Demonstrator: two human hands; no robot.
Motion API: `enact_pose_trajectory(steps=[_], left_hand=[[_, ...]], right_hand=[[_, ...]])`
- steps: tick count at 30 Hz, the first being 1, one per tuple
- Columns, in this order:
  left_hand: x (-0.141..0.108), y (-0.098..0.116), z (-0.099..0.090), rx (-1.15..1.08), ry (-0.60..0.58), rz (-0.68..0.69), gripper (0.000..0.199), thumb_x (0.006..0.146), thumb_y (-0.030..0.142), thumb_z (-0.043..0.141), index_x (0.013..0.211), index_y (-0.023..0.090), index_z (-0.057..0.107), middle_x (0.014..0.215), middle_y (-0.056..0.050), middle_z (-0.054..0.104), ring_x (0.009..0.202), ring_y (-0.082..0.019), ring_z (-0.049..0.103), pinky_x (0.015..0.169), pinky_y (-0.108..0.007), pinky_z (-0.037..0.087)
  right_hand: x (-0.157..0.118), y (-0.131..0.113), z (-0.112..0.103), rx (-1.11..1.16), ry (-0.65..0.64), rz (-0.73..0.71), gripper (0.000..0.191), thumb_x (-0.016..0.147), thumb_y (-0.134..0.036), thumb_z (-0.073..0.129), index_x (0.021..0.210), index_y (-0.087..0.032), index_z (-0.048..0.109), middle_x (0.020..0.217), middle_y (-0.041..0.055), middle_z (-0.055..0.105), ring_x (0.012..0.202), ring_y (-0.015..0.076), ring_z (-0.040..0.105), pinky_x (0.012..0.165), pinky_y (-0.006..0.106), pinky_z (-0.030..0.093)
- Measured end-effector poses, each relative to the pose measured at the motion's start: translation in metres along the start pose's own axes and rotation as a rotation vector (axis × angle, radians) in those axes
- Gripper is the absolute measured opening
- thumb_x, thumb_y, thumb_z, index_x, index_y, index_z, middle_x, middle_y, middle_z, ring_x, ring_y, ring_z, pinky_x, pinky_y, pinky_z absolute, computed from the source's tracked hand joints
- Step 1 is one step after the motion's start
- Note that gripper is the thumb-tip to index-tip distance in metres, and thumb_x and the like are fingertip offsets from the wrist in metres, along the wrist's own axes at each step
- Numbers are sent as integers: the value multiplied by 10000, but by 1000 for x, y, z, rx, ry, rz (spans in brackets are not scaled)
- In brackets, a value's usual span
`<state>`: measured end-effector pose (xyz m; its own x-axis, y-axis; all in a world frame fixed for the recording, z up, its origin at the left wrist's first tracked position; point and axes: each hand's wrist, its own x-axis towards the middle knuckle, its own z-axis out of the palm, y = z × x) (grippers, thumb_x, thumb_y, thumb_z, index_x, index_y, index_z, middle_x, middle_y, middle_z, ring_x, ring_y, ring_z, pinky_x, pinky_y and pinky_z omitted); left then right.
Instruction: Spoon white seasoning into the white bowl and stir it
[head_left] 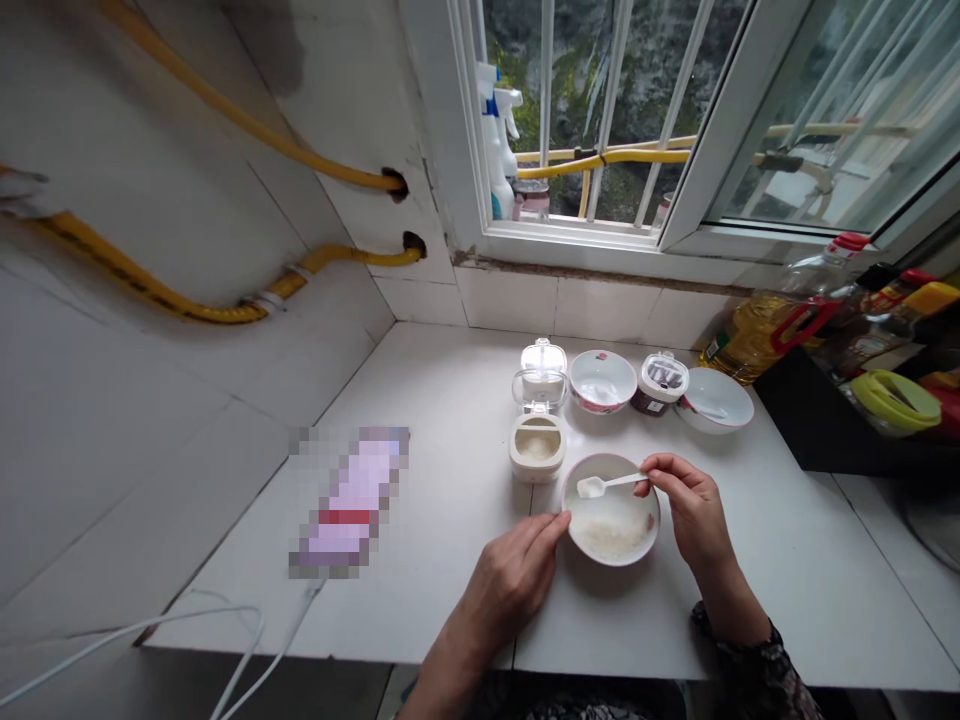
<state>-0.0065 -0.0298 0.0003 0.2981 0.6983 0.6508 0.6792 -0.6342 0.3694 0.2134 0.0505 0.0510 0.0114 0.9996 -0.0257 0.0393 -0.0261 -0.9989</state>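
Observation:
Between my fingers and thumb, my right hand (691, 505) pinches the handle of a small white spoon (592, 487) over a bowl. White granules lie in the spoon's scoop. That bowl (651, 540) is white with a pink rim and holds a layer of whitish grains at the bottom. My left hand (517, 565) holds the bowl's left rim with its fingertips, the fingers close together; its thumb is mostly hidden. Just behind the bowl stands a cream seasoning jar (538, 465), its clear lid flipped up and a pale powder inside.
Farther back are a flowered bowl (602, 384), a lidded dark jar (660, 384) and another bowl (716, 400) with a white spoon in it. A black rack (795, 410) with bottles is at right. A blurred purple, phone-like object (360, 490) with a cable lies left.

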Motion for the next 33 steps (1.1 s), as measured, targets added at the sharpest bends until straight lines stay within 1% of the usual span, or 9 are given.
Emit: enact_pose_trajectory(steps=[4,9,12,15,17,20,26,29,33], left_hand=[[0,0,0,-4,9,2,433,916,10,386,1318,106,514,1050,-135,706,968,-204,698,793,-304,614],[0,0,1,-7,6,6,392,926,18,389,1287,89,524,1036,-139,707,948,-205,695,800,-304,606],[-1,0,2,-12,1,-9,403,928,19,386,1303,95,512,1044,-135,706,951,-203,694,796,-298,601],[-2,0,3,-11,-3,-17,420,934,27,372,1326,111,498,1043,-128,706,950,-199,694,790,-290,597],[-2,0,3,-10,-2,-16,423,935,28,363,1327,117,496,1038,-125,707,947,-197,695,795,-291,596],[-1,0,2,-13,-9,-16,412,941,38,364,1323,116,494,1045,-130,706,946,-201,696,793,-295,599],[-2,1,1,-12,-6,-11,434,940,35,377,1354,116,481,1057,-133,704,964,-198,693,806,-301,602],[-2,0,2,-2,-3,-2,456,933,26,385,1371,116,470,1062,-131,704,964,-198,693,801,-307,606],[-2,-1,2,-1,0,21,469,926,17,386,1379,115,459,1054,-125,709,962,-196,695,798,-309,611]], right_hand=[[6,-4,2,44,34,-10,152,719,-330,689,753,-183,678,589,9,670,612,189,645,676,322,501],[6,-23,22,-82,-22,-219,143,844,-331,630,866,-193,658,733,27,704,680,195,696,705,335,544],[6,-26,38,-323,-18,-548,84,921,-232,554,926,-209,635,826,41,724,763,201,706,758,361,547],[7,-21,46,-626,-115,-985,227,908,-67,485,987,-223,631,845,28,740,784,187,684,934,437,483],[8,-19,47,-733,-166,-1127,312,889,-9,459,1040,-228,622,870,22,748,783,179,678,989,460,439],[8,-22,40,-694,-103,-1111,305,881,-13,489,1052,-231,618,876,22,744,772,180,672,984,460,442],[5,-25,10,-557,59,-839,156,899,-112,547,948,-243,614,710,-8,716,796,211,654,892,413,495],[6,-21,-8,-660,28,-763,123,890,-141,543,873,-240,613,641,-13,684,791,222,640,815,385,501],[5,-17,-23,-827,-79,-797,145,866,-112,503,821,-222,587,648,-31,652,608,161,596,883,421,451]])
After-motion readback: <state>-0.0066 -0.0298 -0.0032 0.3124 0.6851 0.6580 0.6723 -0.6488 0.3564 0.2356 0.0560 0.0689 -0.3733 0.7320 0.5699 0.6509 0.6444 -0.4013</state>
